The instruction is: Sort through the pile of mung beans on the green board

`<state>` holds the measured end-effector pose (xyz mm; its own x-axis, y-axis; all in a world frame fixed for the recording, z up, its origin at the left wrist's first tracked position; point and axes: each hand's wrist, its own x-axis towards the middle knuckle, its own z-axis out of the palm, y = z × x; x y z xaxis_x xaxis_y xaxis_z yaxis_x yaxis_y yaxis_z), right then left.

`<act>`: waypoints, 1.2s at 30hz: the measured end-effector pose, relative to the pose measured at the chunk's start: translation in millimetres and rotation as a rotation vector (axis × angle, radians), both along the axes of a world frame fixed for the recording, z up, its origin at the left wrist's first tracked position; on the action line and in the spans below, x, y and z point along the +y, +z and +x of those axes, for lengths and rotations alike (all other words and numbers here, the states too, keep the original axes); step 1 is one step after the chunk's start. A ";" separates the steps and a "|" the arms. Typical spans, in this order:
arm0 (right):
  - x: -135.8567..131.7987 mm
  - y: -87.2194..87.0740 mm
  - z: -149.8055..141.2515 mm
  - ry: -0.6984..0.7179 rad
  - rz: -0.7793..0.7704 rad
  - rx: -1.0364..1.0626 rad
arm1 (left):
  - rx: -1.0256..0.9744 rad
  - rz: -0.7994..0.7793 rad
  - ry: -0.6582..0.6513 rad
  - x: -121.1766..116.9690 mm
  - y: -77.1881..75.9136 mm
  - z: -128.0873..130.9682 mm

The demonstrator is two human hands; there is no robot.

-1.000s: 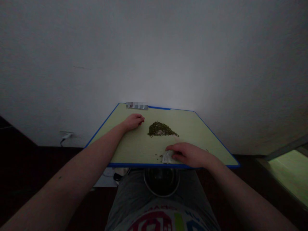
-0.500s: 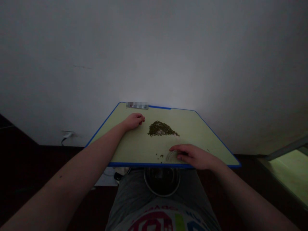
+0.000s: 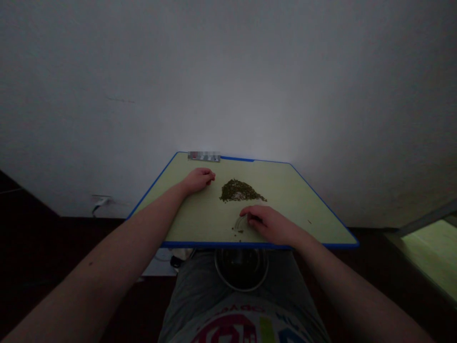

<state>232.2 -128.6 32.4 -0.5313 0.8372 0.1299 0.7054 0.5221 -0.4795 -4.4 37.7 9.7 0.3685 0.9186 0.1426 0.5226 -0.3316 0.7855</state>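
Observation:
A pile of small green grains that look like mung beans (image 3: 240, 189) lies in the middle of the pale board table (image 3: 200, 224). Left of it, my left hand (image 3: 200, 179) rests on the table with its fingers curled in and nothing showing in them. Nearer the front edge, my right hand (image 3: 267, 223) grips a clear, round dish (image 3: 240, 222) by its rim; the palm and fingers cover most of it. A few loose grains (image 3: 240, 231) lie beside the dish, close to the edge.
A metal bowl (image 3: 242, 271) sits on my lap, just below the table's blue front edge (image 3: 250, 245). At the back left corner lies a flat, blurred-out object (image 3: 203, 156). The wall (image 3: 228, 85) stands right behind the table. A plug (image 3: 102, 202) is in the wall at left.
My right hand has moved left and slightly away from me, sliding the clear dish toward the loose grains. My left hand has stayed still.

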 end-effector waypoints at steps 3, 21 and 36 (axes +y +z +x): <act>-6.5 -0.1 -0.6 0.014 -0.034 0.017 | -0.016 -0.016 0.003 0.4 -1.1 -0.1; -22.2 -0.1 18.9 -0.023 -0.195 0.088 | -0.017 -0.005 -0.005 4.6 -5.1 -1.1; 15.1 0.0 -25.0 0.071 -0.096 0.000 | -0.016 0.000 -0.005 4.1 -5.0 -1.0</act>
<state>207.2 -113.4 32.3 -0.5899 0.8059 0.0507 0.6683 0.5224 -0.5295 -5.4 41.7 4.8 0.3704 0.9169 0.1486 0.5084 -0.3340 0.7937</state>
